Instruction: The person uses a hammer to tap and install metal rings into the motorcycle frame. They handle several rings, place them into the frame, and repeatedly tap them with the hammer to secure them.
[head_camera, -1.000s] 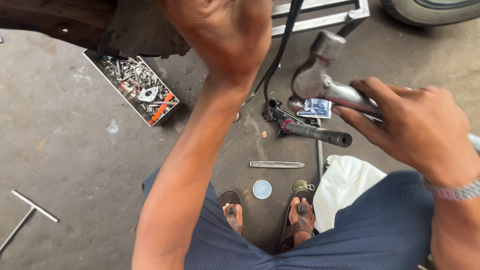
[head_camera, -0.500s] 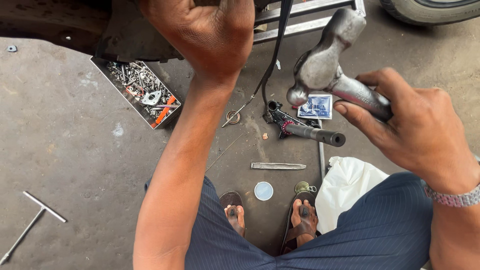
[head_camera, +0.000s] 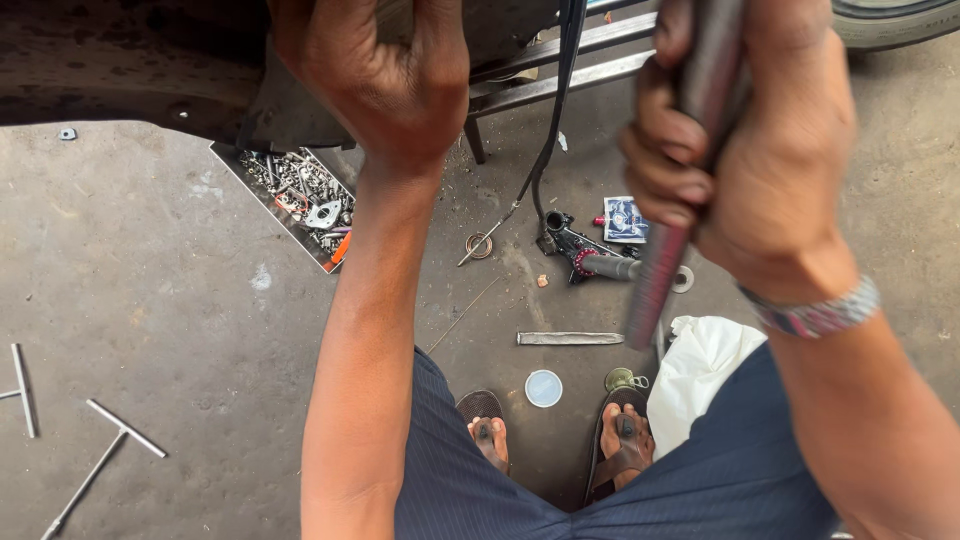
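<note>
Hammer handle (head_camera: 690, 150) gripped, stained concrete floor (head_camera: 150, 280)

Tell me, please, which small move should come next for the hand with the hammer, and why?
Probably a short, controlled downward tap. The right hand grips the grey metal hammer handle raised high, while the left hand is clenched against the dark rusty metal part, so swing carefully, clear of those fingers.

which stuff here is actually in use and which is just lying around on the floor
In use:
left hand gripping the dark metal part
right hand gripping the hammer handle

Lying about:
tray of bolts
T-handle wrench
flat metal strip
small round lid
white cloth
</note>
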